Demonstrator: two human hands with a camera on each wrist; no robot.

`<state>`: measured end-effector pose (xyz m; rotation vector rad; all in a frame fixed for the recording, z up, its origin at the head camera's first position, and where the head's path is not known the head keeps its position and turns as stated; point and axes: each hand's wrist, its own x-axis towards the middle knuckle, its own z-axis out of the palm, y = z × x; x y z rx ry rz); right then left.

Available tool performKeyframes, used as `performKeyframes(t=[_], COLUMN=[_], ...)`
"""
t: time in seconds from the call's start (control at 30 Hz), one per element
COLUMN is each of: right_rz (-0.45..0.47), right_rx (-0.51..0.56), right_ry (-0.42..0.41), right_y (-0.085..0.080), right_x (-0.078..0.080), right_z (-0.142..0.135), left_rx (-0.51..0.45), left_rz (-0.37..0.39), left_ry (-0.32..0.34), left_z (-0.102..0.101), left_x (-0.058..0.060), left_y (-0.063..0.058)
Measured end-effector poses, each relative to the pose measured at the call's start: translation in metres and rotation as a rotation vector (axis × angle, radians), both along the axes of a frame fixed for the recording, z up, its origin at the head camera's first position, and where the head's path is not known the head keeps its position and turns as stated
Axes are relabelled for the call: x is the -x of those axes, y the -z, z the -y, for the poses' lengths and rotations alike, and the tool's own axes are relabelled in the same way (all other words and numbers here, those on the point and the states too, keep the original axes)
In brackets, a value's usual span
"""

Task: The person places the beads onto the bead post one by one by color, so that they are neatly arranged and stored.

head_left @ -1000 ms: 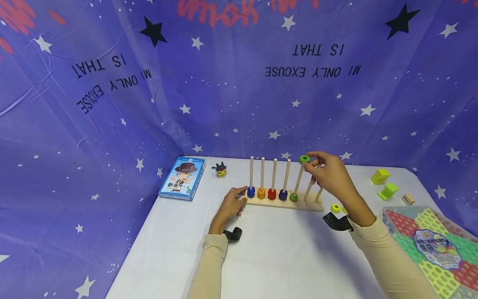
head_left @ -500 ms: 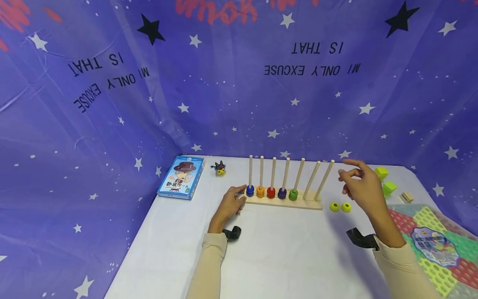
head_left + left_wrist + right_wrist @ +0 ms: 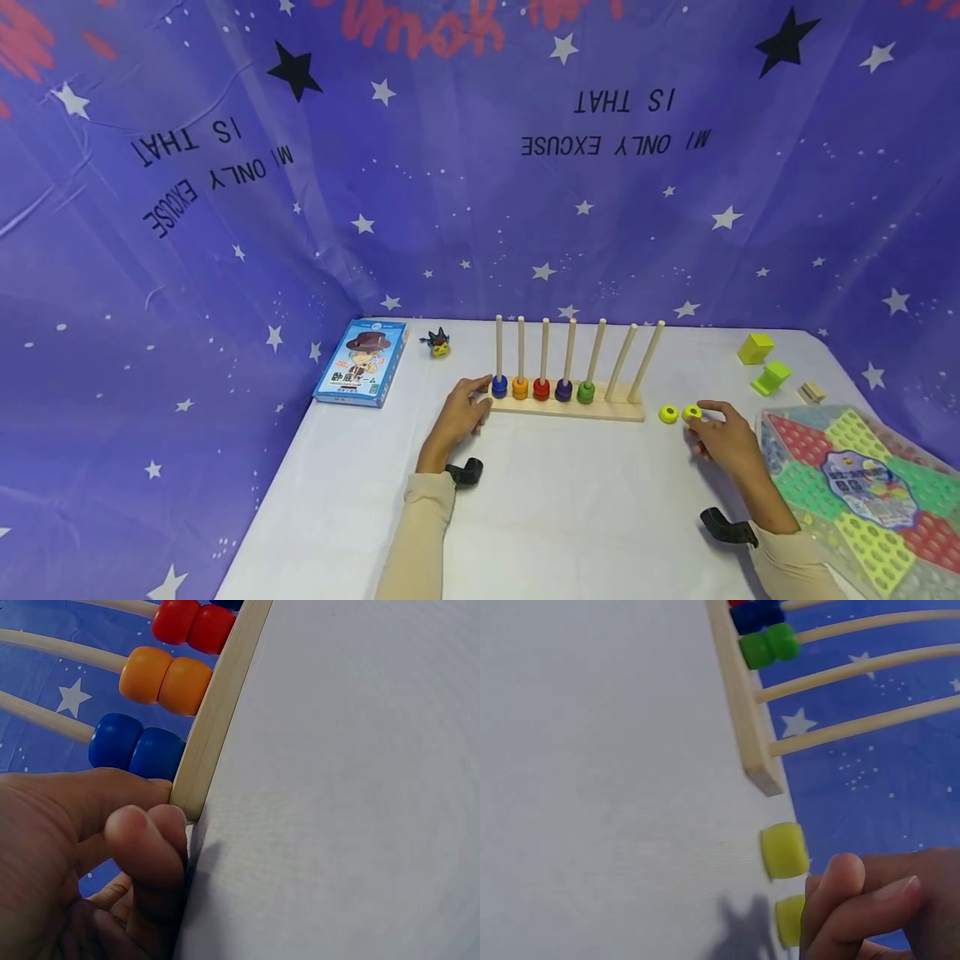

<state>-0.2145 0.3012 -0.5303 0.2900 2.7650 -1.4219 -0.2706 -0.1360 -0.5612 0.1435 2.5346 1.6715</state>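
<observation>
A wooden peg rack (image 3: pixel 570 407) stands on the table with a row of upright pegs. Pairs of blue (image 3: pixel 499 387), orange (image 3: pixel 520 388), red (image 3: pixel 541 389), purple (image 3: pixel 563 391) and green beads (image 3: pixel 585 392) sit low on their pegs; the two rightmost pegs are bare. My left hand (image 3: pixel 459 415) holds the rack's left end between thumb and index finger. Two yellow beads lie right of the rack. My right hand (image 3: pixel 726 439) has thumb and index finger around the right yellow bead (image 3: pixel 692 412), partly hidden in the right wrist view; the left yellow bead (image 3: pixel 668 413) lies free.
A blue card-game box (image 3: pixel 362 364) and a small dark-and-yellow figure (image 3: pixel 437 342) stand left of the rack. Right of it are lime-green blocks (image 3: pixel 755 349), a small wooden piece (image 3: pixel 811 392) and a patterned game board (image 3: pixel 862 492). A purple star-print cloth (image 3: pixel 480 167) hangs behind.
My right hand let go of a green bead above the green bead's peg, swung right, then came down to the right yellow bead. The green peg now bears two beads. My left hand stayed put.
</observation>
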Motion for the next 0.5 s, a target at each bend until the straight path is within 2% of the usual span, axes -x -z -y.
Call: performKeyframes(t=[0.17,0.3,0.5], right_rz=[0.057,0.061,0.078], right_rx=[-0.052,-0.058,-0.023], right_ry=[-0.01,-0.012,0.045], right_y=[0.012,0.02,0.015], right_x=[0.002,0.002,0.001], right_z=[-0.001,-0.002,0.002], left_rx=[-0.014,-0.026,-0.039], left_rz=[0.004,0.012,0.009], left_ry=[-0.002,-0.001,-0.006], left_z=[-0.001,-0.001,-0.001], left_x=[-0.001,-0.002,-0.002], left_y=[0.001,0.0,-0.001])
